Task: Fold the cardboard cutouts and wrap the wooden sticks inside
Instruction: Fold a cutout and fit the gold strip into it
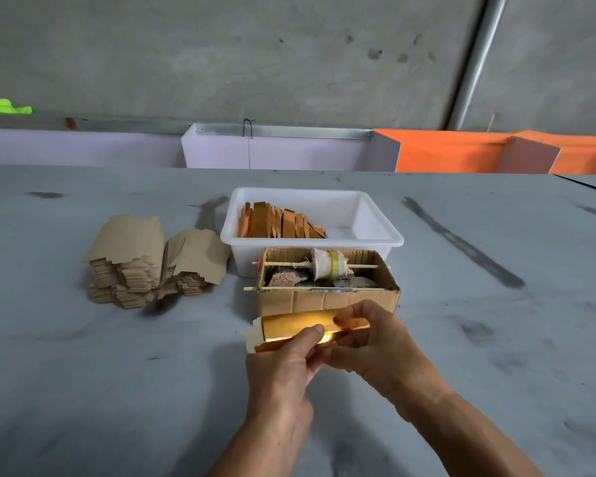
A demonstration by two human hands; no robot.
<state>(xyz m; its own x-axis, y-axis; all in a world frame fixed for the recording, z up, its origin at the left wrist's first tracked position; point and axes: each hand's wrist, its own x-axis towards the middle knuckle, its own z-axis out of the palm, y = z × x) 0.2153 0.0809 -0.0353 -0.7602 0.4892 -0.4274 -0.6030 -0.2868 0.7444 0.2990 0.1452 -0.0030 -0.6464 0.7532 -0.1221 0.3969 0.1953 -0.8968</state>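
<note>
Left hand (289,356) and right hand (365,342) pinch a shiny gold, folded cardboard wrap (289,330) above the grey worktop (117,373), probably to keep its flaps closed; contents hidden.

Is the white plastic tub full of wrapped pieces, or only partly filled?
Partly filled. In the white tub the orange wrapped pieces stand only along its left side; the right part shows bare bottom.

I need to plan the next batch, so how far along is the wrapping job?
Done: several finished orange-gold wraps stand in the white tub. In hand: the left hand and right hand are both pinching one gold wrap, closing it. Left: two tall stacks of flat cardboard cutouts remain, so most of the job lies ahead.
</note>
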